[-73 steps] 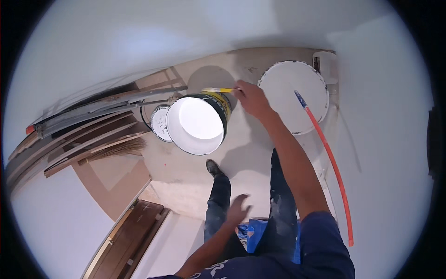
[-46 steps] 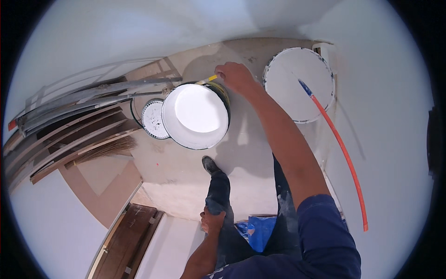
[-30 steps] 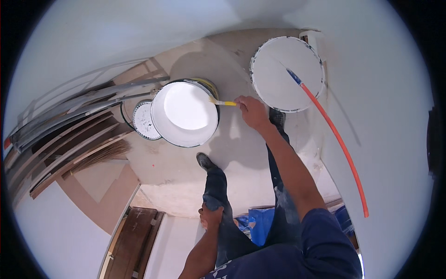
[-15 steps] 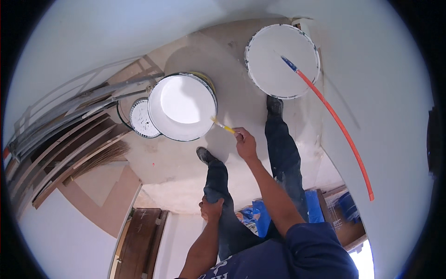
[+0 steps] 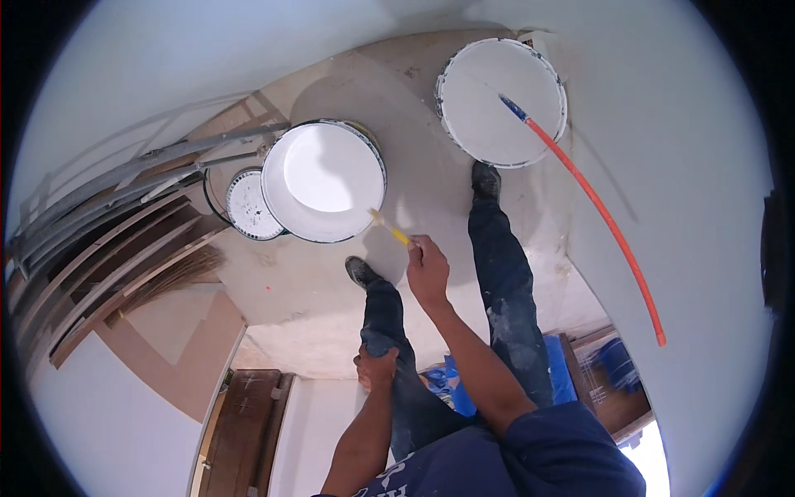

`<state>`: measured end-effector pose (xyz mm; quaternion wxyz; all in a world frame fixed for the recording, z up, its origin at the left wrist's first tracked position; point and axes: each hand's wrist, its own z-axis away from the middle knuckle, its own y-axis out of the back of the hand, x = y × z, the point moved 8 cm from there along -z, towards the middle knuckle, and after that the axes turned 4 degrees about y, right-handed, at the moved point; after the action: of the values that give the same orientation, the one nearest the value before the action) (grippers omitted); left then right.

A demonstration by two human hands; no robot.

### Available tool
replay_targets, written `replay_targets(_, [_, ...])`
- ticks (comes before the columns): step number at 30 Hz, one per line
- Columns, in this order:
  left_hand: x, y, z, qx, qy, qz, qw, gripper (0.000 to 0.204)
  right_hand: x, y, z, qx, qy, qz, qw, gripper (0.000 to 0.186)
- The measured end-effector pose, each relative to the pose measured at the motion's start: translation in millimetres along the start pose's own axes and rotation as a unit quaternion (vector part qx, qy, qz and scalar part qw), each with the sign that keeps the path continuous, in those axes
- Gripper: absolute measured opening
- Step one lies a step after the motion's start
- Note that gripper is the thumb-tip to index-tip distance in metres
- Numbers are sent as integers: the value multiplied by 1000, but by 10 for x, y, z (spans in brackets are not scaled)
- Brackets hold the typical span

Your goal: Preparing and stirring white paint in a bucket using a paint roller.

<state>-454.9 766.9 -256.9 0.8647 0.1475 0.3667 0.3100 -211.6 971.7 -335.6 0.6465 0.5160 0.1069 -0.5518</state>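
Note:
A small paintbrush with a yellow handle is gripped in my right hand, its bristles at the near right rim of an open bucket. That bucket has white paint inside and stands on the floor ahead of my left foot. My left hand is wrapped around my left leg at the knee, over the dark trousers. Past my right foot is a white round bucket lid with a paint-spotted rim. Whether a bucket is under it I cannot tell.
An orange tube with a blue tip reaches over the white lid toward the right wall. A smaller speckled lid is left of the paint bucket. Metal poles and boards lean at the left. Blue sheeting lies behind my legs.
My right hand has shifted slightly left and nearer with the paintbrush, whose bristles now overlap the bucket's rim. My left hand remains on my leg.

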Motion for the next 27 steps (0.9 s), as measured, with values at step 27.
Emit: replay_targets(27, [33,-98,30,20,-2,-4,1000,88,-460,434,-1161,-115,192,171,960,19])
